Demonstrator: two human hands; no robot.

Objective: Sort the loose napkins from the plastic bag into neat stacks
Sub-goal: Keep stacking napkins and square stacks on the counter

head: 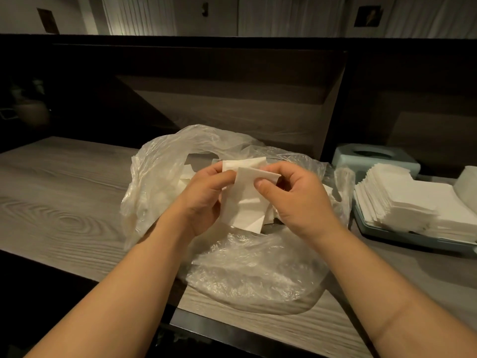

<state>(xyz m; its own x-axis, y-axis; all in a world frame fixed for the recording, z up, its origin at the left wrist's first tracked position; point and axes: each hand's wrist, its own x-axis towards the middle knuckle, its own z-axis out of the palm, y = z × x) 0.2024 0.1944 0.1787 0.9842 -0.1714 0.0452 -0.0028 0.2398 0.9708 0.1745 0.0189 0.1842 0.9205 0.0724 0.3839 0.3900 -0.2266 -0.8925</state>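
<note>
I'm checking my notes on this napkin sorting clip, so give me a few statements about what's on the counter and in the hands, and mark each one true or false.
1. Both hands hold white napkins above the plastic bag. True: the left hand and the right hand grip them together.
2. The stacked napkins sit to the person's left. False: they are on the right, on a pale blue tray.
3. The bag is opaque black. False: it is clear plastic.
4. The bag rests on a wood-grain counter. True.
5. The tissue box stands behind the stacks. True.
</note>
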